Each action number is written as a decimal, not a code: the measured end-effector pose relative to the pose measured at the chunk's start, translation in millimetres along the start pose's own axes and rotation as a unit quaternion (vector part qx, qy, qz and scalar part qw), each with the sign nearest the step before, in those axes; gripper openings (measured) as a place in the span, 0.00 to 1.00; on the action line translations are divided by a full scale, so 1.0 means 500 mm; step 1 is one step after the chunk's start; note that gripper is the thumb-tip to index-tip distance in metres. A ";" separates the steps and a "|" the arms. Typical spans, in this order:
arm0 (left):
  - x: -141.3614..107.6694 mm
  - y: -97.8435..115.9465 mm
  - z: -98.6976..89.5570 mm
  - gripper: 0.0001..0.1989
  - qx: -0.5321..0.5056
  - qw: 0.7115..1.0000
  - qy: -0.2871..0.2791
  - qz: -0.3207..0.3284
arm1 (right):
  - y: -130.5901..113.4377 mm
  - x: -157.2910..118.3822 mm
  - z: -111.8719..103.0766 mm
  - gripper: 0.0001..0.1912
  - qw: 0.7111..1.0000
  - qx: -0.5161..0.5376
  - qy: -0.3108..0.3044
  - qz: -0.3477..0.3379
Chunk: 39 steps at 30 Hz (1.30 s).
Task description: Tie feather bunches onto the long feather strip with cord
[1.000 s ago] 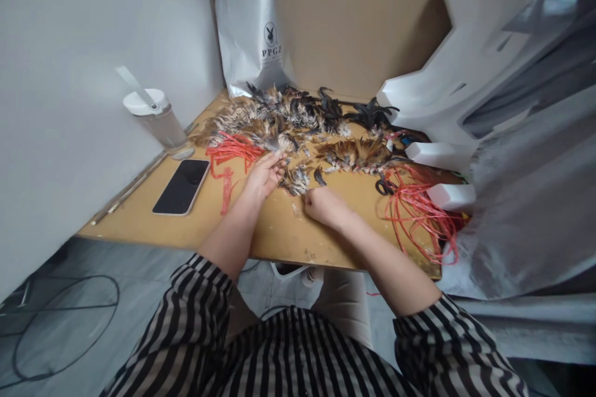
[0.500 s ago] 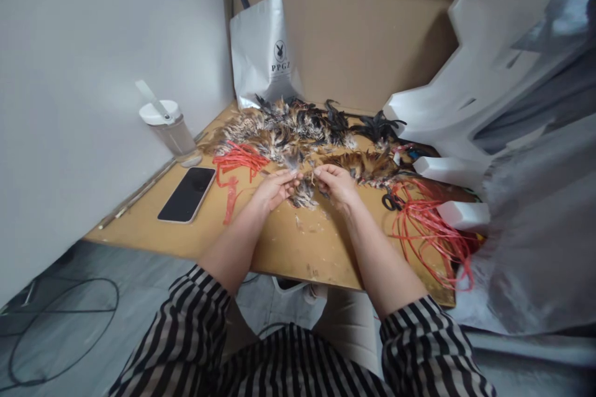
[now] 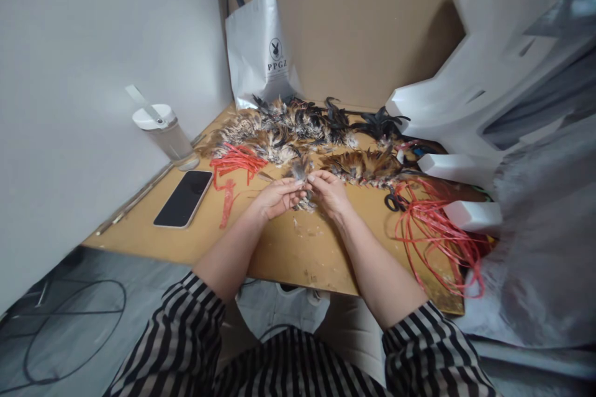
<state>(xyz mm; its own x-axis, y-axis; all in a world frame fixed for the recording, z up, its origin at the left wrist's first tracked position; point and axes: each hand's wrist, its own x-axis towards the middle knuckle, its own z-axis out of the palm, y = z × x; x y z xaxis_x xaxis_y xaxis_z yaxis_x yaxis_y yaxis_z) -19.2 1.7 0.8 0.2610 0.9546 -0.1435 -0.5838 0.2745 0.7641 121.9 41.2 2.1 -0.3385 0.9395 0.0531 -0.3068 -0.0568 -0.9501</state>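
Note:
My left hand (image 3: 280, 196) is closed in a pinch on a greyish feather (image 3: 300, 167) that sticks up past its fingertips. Against those fingertips, my right hand (image 3: 329, 192) is also pinched closed; whatever lies between its thumb and finger is too small to make out. Pale, fluffy feathers (image 3: 306, 203) lie on the table just under both hands. Behind them spreads a heap of brown, black and white feathers (image 3: 279, 130). To the right rests a row of brown feathers (image 3: 365, 165) with reddish bits along its lower edge.
Red plastic strips (image 3: 238, 160) lie left of the hands, and a tangle of red strips (image 3: 433, 229) hangs over the right edge. Black-handled scissors (image 3: 393, 200) sit beside it. A phone (image 3: 183, 198), a lidded cup (image 3: 165, 133), a silver bag (image 3: 254, 49) and white foam pieces (image 3: 472, 216) surround the work.
My right hand has moved left, closing the small gap so that its fingertips meet those of my left hand. The view has shifted slightly.

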 end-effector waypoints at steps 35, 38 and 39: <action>0.003 0.000 0.010 0.10 0.072 0.987 0.079 0.119 | -0.058 -0.019 -0.015 0.11 0.992 -0.123 -0.028 0.032; 0.003 -0.003 0.011 0.09 0.080 0.988 0.067 0.112 | -0.046 -0.016 -0.004 0.12 0.994 -0.111 -0.014 0.007; 0.004 -0.005 0.011 0.09 0.083 0.989 0.063 0.109 | -0.043 -0.015 -0.003 0.12 0.995 -0.103 -0.013 0.006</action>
<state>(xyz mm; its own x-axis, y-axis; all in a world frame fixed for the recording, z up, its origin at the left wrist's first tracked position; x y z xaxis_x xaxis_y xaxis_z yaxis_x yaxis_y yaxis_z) -13.3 2.2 2.2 0.0386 0.9987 -0.0342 -0.4787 0.0485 0.8767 132.4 35.9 21.8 -0.3648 0.9299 0.0472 -0.1158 0.0050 -0.9933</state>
